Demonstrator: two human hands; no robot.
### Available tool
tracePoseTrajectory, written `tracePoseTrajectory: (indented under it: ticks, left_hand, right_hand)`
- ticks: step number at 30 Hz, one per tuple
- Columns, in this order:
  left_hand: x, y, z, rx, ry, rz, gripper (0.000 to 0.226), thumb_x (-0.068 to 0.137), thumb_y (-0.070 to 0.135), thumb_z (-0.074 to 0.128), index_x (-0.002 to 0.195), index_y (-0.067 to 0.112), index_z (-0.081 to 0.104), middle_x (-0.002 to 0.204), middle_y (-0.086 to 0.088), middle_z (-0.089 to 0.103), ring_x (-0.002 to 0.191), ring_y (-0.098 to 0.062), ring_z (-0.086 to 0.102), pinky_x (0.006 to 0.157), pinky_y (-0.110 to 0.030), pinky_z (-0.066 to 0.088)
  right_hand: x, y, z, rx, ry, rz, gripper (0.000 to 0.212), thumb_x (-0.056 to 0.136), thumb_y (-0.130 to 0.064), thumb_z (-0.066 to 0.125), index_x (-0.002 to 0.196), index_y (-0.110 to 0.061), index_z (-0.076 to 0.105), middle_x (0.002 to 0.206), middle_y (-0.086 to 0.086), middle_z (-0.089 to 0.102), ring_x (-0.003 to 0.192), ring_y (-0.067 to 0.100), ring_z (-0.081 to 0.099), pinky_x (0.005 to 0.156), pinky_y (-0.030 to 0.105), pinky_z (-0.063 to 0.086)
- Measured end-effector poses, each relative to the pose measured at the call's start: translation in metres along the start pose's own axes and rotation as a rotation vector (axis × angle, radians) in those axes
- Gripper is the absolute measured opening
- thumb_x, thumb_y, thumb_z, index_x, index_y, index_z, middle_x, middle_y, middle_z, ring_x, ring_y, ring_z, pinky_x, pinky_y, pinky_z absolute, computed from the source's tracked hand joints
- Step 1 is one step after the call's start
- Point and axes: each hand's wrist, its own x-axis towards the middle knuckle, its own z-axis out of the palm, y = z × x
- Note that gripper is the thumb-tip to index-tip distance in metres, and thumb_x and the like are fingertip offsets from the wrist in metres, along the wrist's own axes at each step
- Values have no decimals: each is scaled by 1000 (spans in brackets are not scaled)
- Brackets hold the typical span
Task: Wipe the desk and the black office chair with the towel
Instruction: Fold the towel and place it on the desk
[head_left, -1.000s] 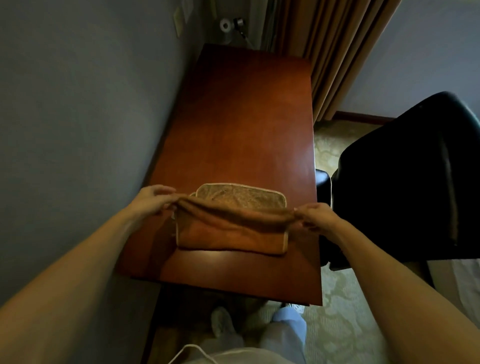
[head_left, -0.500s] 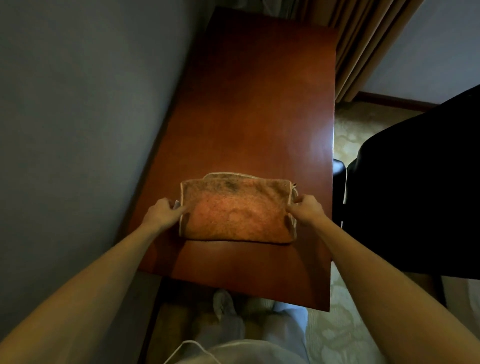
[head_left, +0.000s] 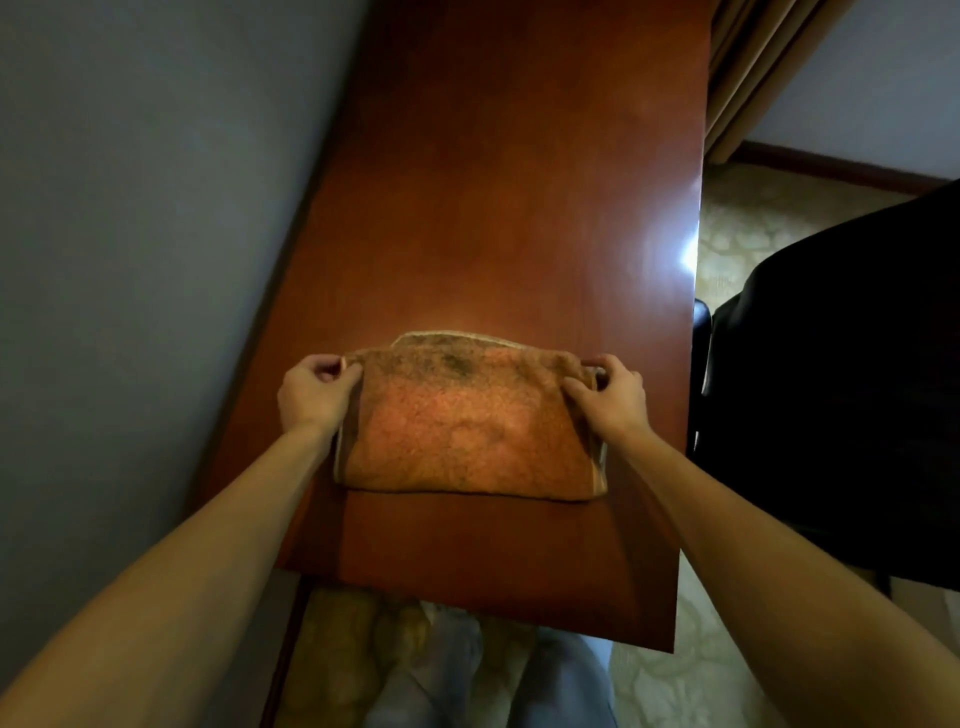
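Observation:
A folded orange-brown towel (head_left: 470, 423) with a pale hem lies flat on the reddish-brown wooden desk (head_left: 509, 182), near its front end. My left hand (head_left: 314, 392) pinches the towel's far left corner with curled fingers. My right hand (head_left: 610, 395) pinches the far right corner the same way. A lower layer of the towel peeks out beyond the top fold. The black office chair (head_left: 841, 395) stands right of the desk, its armrest close to the desk's right edge.
A grey wall (head_left: 130, 234) runs along the desk's left side. Tan curtains (head_left: 748, 67) hang at the far right corner. Patterned carpet (head_left: 737, 228) shows between desk and chair. My legs (head_left: 498, 680) are below the desk's front edge.
The towel's lifted half was folded away from me and now lies flat. Both hands have slid from its side edges to its far corners. The view has moved closer.

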Motion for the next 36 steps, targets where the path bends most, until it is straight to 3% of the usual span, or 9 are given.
tracePoseTrajectory:
  ticks: [3, 7, 10, 14, 18, 21, 27, 31, 36]
  left_hand:
    - [-1, -2, 1, 21, 4, 89, 15, 88, 29, 79, 93, 21, 67, 95, 2, 67, 103, -25, 64, 86, -37, 52]
    - [-4, 0, 0, -36, -74, 123, 18, 94, 28, 72, 98, 19, 56, 96, 1, 61, 100, -27, 63, 90, -47, 55]
    - [-5, 1, -3, -64, -107, 135, 23, 93, 29, 74, 97, 24, 52, 90, 2, 63, 94, -28, 67, 86, -52, 57]
    - [-9, 4, -11, -182, -210, 125, 37, 92, 23, 78, 120, 19, 54, 97, -2, 70, 89, -18, 68, 80, -38, 58]
    - [-2, 1, -20, -134, -278, 206, 10, 94, 19, 74, 93, 10, 69, 90, -4, 68, 87, -17, 63, 77, -31, 50]
    - [1, 0, -24, -110, -205, 253, 23, 96, 27, 69, 77, 16, 61, 80, -3, 62, 78, -17, 58, 72, -35, 46]
    - [7, 20, -15, 22, -118, 381, 19, 96, 44, 65, 96, 25, 69, 90, 6, 71, 89, -18, 69, 79, -46, 58]
    - [12, 50, 10, 79, -113, 304, 40, 97, 54, 63, 123, 24, 66, 110, 4, 70, 105, -19, 65, 89, -40, 55]
    - [16, 33, 26, 429, -169, 51, 82, 85, 70, 66, 136, 7, 54, 135, -18, 61, 124, -39, 58, 98, -47, 52]
  right_hand:
    - [2, 1, 3, 3, 25, -8, 43, 86, -39, 76, 123, -27, 58, 130, 12, 56, 124, 32, 54, 103, 51, 50]
    - [7, -4, 3, 22, 38, 5, 57, 88, -34, 75, 138, -22, 51, 135, 13, 58, 126, 34, 54, 105, 49, 49]
    - [11, 2, 3, 45, 67, 9, 23, 82, -39, 74, 101, -30, 63, 120, 13, 65, 115, 35, 61, 96, 48, 55]
    - [-9, -1, -4, 216, 99, -77, 20, 81, -21, 75, 78, -24, 55, 86, 3, 65, 83, 21, 62, 74, 41, 53]
    - [-22, 0, -8, 348, 85, -85, 31, 83, -13, 76, 89, -27, 50, 90, 2, 64, 83, 21, 63, 71, 41, 54]
    - [-30, 7, -10, 337, 107, -149, 28, 84, -13, 75, 96, -29, 55, 96, -1, 67, 90, 19, 66, 78, 44, 59]
    - [-40, 9, -26, 245, 312, -240, 15, 90, -14, 71, 101, -16, 62, 90, -3, 68, 85, 17, 65, 72, 35, 51]
    - [-19, 11, -35, 205, 286, -104, 36, 92, -17, 73, 123, -7, 58, 105, 3, 67, 97, 20, 63, 80, 31, 46]
    - [-6, 20, -27, 52, 46, 231, 81, 76, -55, 85, 131, -6, 50, 126, 14, 64, 115, 36, 64, 88, 44, 54]
